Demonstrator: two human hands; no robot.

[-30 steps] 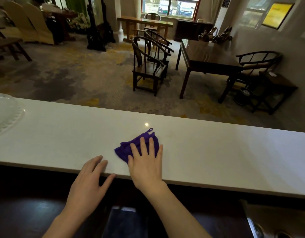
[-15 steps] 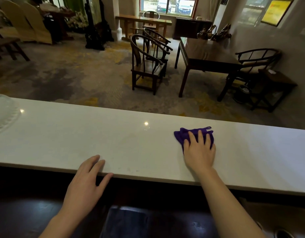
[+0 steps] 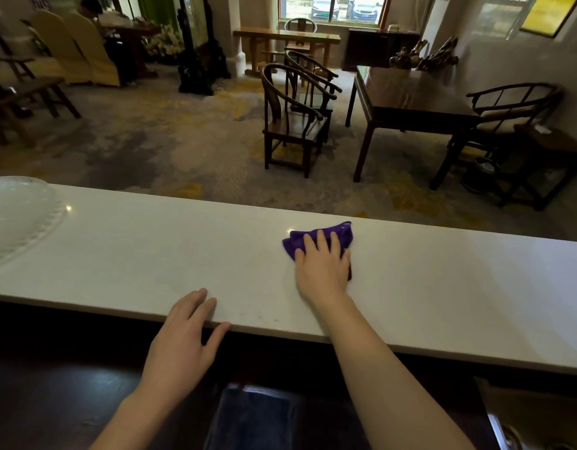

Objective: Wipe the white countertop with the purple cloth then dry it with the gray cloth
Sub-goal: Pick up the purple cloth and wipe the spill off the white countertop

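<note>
The purple cloth (image 3: 343,234) lies crumpled on the long white countertop (image 3: 118,248), a little right of centre and near its far edge. My right hand (image 3: 322,269) lies flat on top of it, fingers spread, pressing it onto the surface; most of the cloth is hidden under the palm. My left hand (image 3: 183,339) rests on the counter's near edge with its fingers apart and holds nothing. A dark blue-grey piece of fabric (image 3: 254,417) shows below the counter at bottom centre; I cannot tell whether it is the gray cloth.
A white scalloped dish (image 3: 17,219) sits on the counter's far left end. A metal sink edge (image 3: 504,433) shows at the bottom right. Beyond the counter are wooden chairs (image 3: 293,118) and a dark table (image 3: 410,99) on carpet.
My right hand slid the purple cloth to the right along the counter, then back to the left and a little farther from me. My left hand stayed on the near edge.
</note>
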